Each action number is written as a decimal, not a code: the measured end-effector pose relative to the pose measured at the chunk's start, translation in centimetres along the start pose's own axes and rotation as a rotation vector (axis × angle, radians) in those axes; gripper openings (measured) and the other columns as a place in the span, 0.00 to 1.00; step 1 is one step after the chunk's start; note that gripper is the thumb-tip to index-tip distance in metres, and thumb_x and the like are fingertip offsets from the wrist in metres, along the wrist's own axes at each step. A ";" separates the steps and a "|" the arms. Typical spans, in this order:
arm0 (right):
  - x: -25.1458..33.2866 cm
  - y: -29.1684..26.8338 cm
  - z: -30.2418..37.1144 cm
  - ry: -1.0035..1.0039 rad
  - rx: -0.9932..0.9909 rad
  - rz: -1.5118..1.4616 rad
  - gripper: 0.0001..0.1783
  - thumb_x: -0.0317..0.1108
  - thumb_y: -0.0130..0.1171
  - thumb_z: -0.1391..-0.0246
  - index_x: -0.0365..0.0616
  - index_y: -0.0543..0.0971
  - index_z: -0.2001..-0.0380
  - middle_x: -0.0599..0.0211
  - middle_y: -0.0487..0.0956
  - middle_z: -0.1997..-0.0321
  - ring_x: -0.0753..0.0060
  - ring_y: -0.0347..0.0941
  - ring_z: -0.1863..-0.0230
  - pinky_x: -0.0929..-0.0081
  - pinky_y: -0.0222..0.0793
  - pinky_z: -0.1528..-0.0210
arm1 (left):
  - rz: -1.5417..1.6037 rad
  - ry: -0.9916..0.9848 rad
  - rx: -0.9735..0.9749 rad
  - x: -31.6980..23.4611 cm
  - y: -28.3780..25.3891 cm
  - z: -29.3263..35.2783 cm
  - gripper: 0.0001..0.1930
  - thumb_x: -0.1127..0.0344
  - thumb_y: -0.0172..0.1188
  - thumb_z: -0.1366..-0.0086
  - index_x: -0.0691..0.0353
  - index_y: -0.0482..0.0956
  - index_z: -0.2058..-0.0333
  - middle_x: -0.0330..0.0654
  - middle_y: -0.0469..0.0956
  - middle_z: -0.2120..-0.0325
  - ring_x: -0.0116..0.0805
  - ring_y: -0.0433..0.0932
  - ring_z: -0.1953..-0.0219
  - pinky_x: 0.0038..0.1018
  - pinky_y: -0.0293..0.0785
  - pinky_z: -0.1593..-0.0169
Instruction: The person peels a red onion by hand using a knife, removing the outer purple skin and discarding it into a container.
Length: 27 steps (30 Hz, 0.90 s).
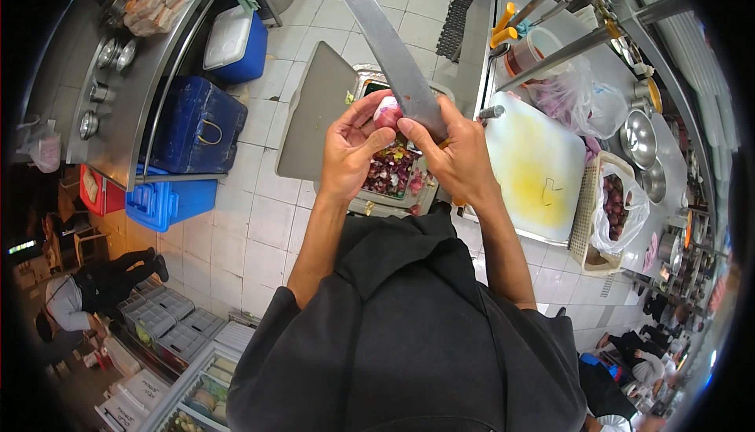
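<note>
I have the left hand (pixel 351 147) pinching a round purple-and-white onion (pixel 386 113) in its fingers above loose purple pieces (pixel 387 176); the right hand (pixel 458 149), fingers clasped, grips a broad steel knife (pixel 384 39).

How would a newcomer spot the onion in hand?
Find the long steel knife at top centre. Beside its lower blade, the left hand holds a small onion, pink with a whitish top. Unlike the dark red onions in the white bag at right, it is paler and held up.
</note>
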State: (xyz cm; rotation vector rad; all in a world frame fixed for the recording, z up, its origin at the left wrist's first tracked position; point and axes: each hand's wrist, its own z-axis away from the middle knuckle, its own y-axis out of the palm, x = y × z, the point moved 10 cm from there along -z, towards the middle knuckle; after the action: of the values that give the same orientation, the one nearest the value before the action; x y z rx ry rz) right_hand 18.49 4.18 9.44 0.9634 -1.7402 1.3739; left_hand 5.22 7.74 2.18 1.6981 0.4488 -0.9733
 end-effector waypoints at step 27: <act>0.6 0.0 0.2 0.026 0.142 0.079 0.20 0.44 0.61 0.40 0.35 0.71 0.68 0.53 0.75 0.82 0.61 0.74 0.82 0.66 0.67 0.76 | 0.058 0.049 -0.064 0.1 -0.3 0.5 0.27 0.80 0.67 0.43 0.71 0.70 0.44 0.46 0.75 0.51 0.32 0.77 0.50 0.26 0.75 0.46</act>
State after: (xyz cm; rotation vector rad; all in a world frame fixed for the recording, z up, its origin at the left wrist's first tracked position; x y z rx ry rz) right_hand 18.20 3.92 9.92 0.9570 -1.6952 1.5712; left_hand 4.89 7.34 1.87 1.6711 0.4556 -0.8678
